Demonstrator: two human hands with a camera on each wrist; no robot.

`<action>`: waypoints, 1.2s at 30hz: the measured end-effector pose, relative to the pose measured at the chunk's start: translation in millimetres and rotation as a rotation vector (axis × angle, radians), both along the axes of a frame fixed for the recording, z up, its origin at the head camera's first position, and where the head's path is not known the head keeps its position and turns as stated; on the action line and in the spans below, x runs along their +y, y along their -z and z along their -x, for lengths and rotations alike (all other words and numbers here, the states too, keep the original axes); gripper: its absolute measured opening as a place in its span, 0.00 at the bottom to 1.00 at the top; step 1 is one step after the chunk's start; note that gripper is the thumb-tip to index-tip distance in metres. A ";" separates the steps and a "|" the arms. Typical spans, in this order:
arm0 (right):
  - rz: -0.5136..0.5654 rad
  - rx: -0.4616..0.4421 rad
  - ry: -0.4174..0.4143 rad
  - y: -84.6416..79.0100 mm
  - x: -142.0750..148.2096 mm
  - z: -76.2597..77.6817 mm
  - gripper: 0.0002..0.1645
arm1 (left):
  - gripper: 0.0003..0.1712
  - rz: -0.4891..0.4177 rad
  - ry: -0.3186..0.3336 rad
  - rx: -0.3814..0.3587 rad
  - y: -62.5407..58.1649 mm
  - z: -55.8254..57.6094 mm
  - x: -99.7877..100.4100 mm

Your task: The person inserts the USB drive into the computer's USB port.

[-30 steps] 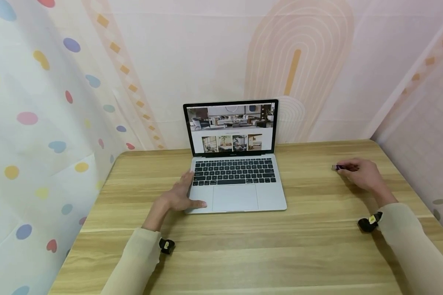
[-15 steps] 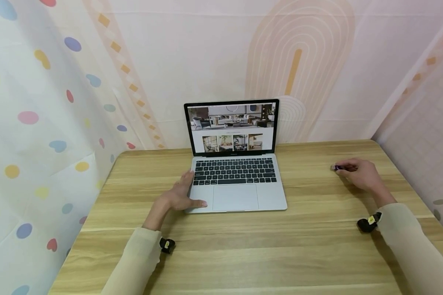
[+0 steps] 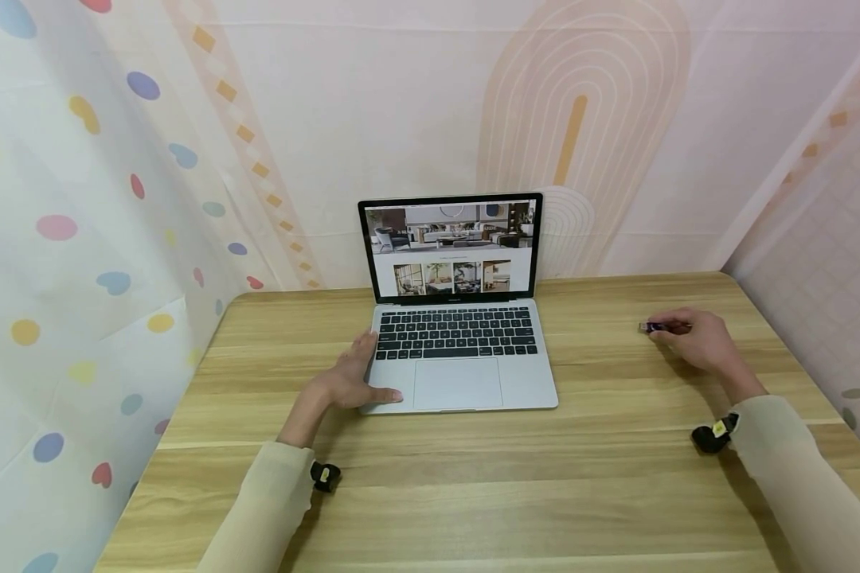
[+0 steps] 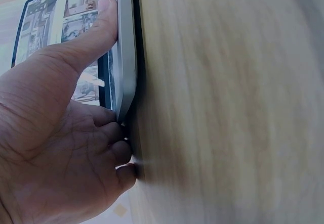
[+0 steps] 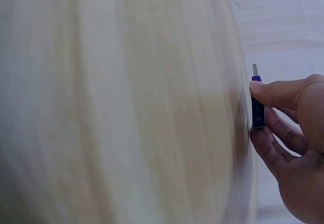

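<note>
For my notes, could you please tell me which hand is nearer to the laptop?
Left: the left hand touches the laptop at its left edge; the right hand is apart, off to its right, pinching a USB stick.

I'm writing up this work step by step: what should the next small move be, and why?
Probably the right hand should bring the USB stick left, toward the laptop. It pinches the stick apart from the laptop, with the bare metal plug pointing toward the laptop's side, while the left hand rests at the laptop's left edge and could steady it.
</note>
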State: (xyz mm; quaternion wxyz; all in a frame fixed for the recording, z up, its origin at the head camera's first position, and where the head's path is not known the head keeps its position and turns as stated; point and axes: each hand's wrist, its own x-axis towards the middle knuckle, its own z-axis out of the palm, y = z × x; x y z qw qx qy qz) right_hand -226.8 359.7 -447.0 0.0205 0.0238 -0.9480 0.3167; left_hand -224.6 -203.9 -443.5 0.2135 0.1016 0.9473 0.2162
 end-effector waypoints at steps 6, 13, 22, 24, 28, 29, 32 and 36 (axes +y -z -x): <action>0.025 -0.020 -0.004 0.3 -2.2 0.1 0.22 | 0.74 -0.007 0.001 0.002 0.2 -0.4 0.0; 0.041 -0.032 -0.001 1.0 -3.9 0.9 0.22 | 0.74 -0.009 0.003 -0.002 0.3 -0.2 0.0; 0.043 -0.035 -0.004 -1.0 -8.0 -0.7 0.21 | 0.74 -0.003 0.000 -0.004 0.9 0.3 0.4; 0.044 -0.036 -0.006 -1.2 -8.8 -0.7 0.21 | 0.74 0.001 0.000 -0.005 0.7 0.3 0.4; 0.039 -0.042 -0.012 -0.9 -8.9 0.2 0.22 | 0.74 0.002 0.000 -0.005 0.5 0.2 0.1; 0.037 -0.042 -0.014 -0.8 -9.1 0.4 0.22 | 0.74 0.002 0.001 -0.004 0.5 0.2 0.1; 0.033 -0.039 -0.016 -0.2 -10.2 0.9 0.21 | 0.74 -0.002 0.002 -0.002 0.4 0.1 -0.1; 0.028 -0.024 -0.016 1.1 -13.1 2.1 0.19 | 0.74 -0.005 0.002 -0.001 0.4 0.2 -0.2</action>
